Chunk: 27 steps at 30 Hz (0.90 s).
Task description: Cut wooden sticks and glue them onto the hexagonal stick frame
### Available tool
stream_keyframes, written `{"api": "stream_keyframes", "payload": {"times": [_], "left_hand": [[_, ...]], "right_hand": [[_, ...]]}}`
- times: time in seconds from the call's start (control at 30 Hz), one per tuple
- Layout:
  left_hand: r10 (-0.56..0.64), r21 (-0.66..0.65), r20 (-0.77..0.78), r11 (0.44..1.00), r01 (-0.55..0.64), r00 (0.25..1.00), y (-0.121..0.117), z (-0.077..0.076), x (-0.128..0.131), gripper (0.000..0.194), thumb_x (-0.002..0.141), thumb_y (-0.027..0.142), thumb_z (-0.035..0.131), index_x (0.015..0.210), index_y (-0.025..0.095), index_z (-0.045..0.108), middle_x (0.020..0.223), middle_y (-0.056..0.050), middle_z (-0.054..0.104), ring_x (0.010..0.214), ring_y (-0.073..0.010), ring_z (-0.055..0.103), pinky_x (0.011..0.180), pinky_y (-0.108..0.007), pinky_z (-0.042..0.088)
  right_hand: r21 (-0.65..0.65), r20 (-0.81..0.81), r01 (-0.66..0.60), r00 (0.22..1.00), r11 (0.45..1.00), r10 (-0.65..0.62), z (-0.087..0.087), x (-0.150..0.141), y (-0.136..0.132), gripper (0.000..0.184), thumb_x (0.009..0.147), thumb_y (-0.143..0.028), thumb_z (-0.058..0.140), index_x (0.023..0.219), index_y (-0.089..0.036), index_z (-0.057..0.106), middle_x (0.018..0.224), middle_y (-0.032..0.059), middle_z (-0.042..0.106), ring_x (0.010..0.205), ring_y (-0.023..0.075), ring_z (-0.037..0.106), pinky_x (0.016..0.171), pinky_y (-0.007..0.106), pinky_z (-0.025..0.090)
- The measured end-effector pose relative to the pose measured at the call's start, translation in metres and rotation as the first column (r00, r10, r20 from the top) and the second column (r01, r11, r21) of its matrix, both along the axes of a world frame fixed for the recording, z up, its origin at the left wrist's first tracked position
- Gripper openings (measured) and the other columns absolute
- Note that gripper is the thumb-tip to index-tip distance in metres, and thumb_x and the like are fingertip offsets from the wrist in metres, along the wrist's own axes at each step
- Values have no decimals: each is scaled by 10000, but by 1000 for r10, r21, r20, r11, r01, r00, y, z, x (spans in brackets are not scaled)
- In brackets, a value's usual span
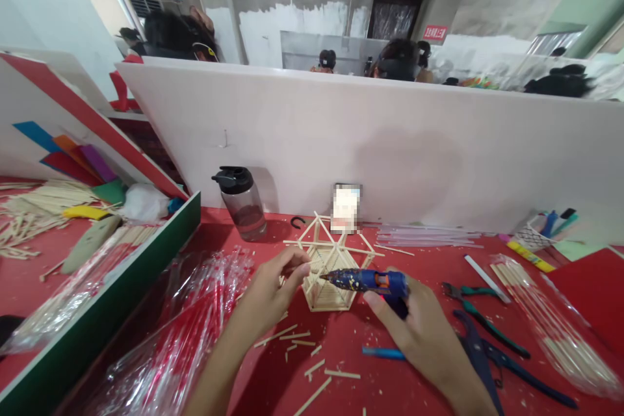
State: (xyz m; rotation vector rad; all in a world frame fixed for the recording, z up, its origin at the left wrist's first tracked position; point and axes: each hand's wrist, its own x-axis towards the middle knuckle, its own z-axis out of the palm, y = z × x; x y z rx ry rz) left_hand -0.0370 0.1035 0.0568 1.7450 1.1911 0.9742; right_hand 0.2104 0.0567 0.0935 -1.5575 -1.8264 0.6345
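Observation:
A small house-like model of pale wooden sticks (331, 300) stands on the red tabletop, with a many-sided base and an open roof frame. At its left side my left hand (275, 283) pinches part of the model between thumb and bent fingers; the exact grip point is partly hidden. My right hand (426, 331) is wrapped round a dark blue hot glue gun (363, 280). The gun's stained nozzle points left, in front of the model and close to my left fingertips. Cut stick pieces (312, 370) lie scattered on the near side.
Behind stand a water bottle (241, 205), a blurred phone-like screen (346, 208) and a white partition (302, 123). Plastic-wrapped sticks (556, 325), green-handled pliers (492, 325) and a dark blue cutter (517, 370) lie right. Clear packaging (170, 318) and a green-sided divider (121, 299) are left.

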Motion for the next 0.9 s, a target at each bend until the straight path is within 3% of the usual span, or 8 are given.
{"api": "stream_keyframes", "payload": {"times": [0.23,0.57,0.9], "left_hand": [[5,-16,21,1000,-5,1000,1,-4,0,180,994,372,513,952,224,605,861,17,633,783,-141,575,729,-233,436],[16,-11,15,1000,-16,1000,1,-3,-1,208,990,390,507,952,216,615,887,-6,656,809,-161,593,758,-262,452],[20,-9,5,1000,-20,1000,1,1,0,192,986,369,517,947,215,625,898,-11,673,824,-169,605,761,-257,451]], "right_hand": [[41,79,12,997,999,-15,-7,-2,1,307,929,-488,552,964,-203,661,921,67,761,816,235,705,602,279,488],[-4,78,-14,997,1000,14,-6,-5,3,310,931,-496,551,909,-206,660,866,60,742,795,233,691,688,302,498],[-8,99,-34,994,999,35,-6,-5,2,289,934,-479,548,934,-210,654,896,66,755,819,245,700,649,293,497]]}}
